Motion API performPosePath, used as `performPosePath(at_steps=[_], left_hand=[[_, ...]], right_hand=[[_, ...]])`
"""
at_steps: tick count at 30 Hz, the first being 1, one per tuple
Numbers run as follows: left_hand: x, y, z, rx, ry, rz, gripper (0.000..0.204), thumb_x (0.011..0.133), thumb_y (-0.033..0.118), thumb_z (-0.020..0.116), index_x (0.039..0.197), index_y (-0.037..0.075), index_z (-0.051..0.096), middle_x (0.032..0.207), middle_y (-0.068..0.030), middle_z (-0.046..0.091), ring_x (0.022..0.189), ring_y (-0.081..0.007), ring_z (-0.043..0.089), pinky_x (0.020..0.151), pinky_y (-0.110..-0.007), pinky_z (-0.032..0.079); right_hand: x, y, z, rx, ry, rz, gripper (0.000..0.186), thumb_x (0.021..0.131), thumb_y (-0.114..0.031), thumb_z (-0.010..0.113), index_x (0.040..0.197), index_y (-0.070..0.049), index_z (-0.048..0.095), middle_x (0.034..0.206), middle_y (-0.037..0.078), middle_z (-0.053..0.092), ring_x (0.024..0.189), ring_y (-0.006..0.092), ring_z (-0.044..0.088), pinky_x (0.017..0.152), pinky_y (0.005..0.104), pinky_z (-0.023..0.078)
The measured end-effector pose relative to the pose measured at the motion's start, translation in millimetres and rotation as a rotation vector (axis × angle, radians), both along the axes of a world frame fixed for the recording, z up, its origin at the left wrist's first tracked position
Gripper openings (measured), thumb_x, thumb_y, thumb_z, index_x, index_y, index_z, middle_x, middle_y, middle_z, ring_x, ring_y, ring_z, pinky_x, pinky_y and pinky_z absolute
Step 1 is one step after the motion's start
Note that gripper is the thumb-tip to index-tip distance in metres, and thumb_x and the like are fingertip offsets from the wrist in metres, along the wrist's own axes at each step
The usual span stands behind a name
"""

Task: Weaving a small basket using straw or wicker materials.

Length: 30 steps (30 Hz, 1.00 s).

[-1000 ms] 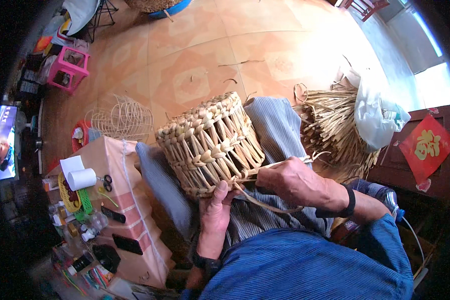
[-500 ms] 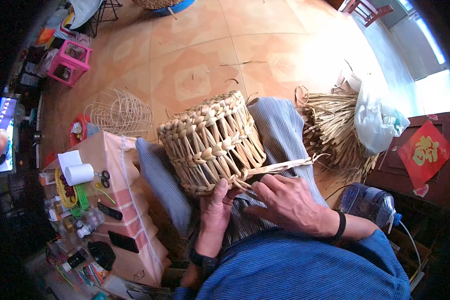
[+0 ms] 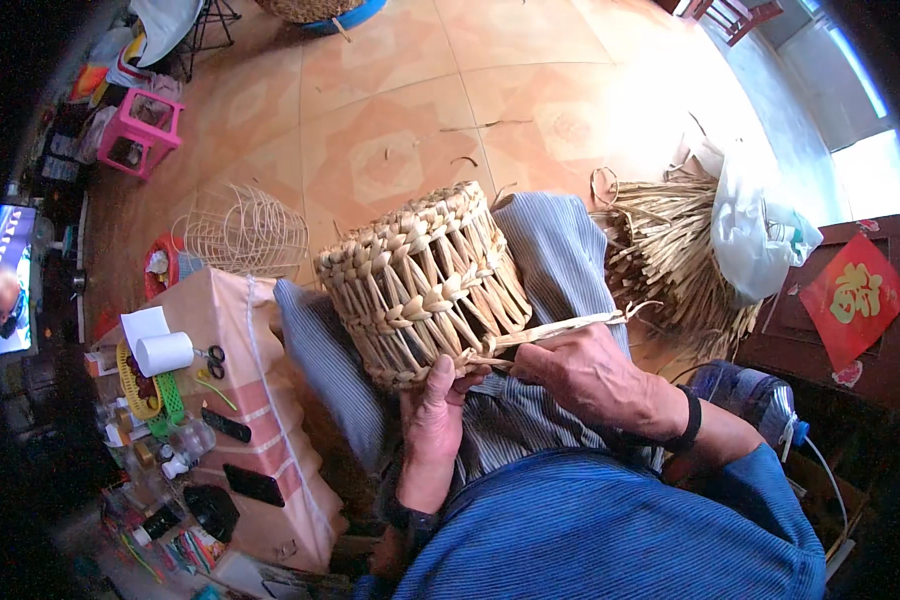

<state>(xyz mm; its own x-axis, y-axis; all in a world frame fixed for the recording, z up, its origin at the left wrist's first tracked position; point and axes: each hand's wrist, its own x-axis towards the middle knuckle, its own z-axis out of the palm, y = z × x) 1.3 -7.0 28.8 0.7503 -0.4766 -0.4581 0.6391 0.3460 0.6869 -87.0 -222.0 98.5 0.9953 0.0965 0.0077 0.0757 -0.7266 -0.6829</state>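
From my remote seat I see one woven basket (image 3: 448, 293) on the lap (image 3: 560, 230), directly ahead of the two hands; its axis points away from the body, the far end leaning left. The left hand (image 3: 433, 430) is nearer, clamped on the near rim; the right hand (image 3: 602, 378) seems to pinch one thin strand (image 3: 499, 364). I count one phone (image 3: 254, 485) near the right edge of the surface (image 3: 238, 315), and one stalk bundle (image 3: 665, 240) beyond the lap's right edge.

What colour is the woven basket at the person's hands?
The woven basket is pale straw-tan, browner in places; the head view shows it best.
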Motion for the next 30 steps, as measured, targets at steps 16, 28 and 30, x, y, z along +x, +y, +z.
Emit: performPosePath(at_steps=[16,28,30], left_hand=[[-1,-6,3,0.030,0.035,-0.060,0.054,0.096,0.031,0.080,0.140,0.007,0.060,0.125,-0.0078,0.070,0.105,-0.0219,0.070,0.091,-0.038,0.060],[-1,-5,-4,0.104,0.078,0.028,0.052,0.091,0.026,0.086,0.135,0.011,0.063,0.117,-0.0040,0.072,0.096,-0.0191,0.072,0.078,-0.035,0.065],[0,-4,-5,0.116,0.084,0.045,0.051,0.091,0.026,0.086,0.134,0.010,0.064,0.116,-0.0047,0.072,0.095,-0.0192,0.072,0.077,-0.034,0.065]], right_hand=[[-11,35,2,0.249,0.035,-0.313,0.027,0.092,-0.020,0.080,0.100,-0.004,0.059,0.093,0.017,0.062,0.081,0.0406,0.066,0.065,0.0498,0.053],[-18,28,-9,0.430,0.136,-0.175,0.015,0.088,-0.009,0.069,0.098,-0.002,0.060,0.074,0.023,0.062,0.069,0.0451,0.065,0.062,0.0505,0.051],[-20,26,-7,0.389,0.121,-0.178,0.010,0.093,-0.007,0.069,0.099,-0.002,0.062,0.074,0.021,0.062,0.068,0.0415,0.065,0.062,0.0460,0.052]])
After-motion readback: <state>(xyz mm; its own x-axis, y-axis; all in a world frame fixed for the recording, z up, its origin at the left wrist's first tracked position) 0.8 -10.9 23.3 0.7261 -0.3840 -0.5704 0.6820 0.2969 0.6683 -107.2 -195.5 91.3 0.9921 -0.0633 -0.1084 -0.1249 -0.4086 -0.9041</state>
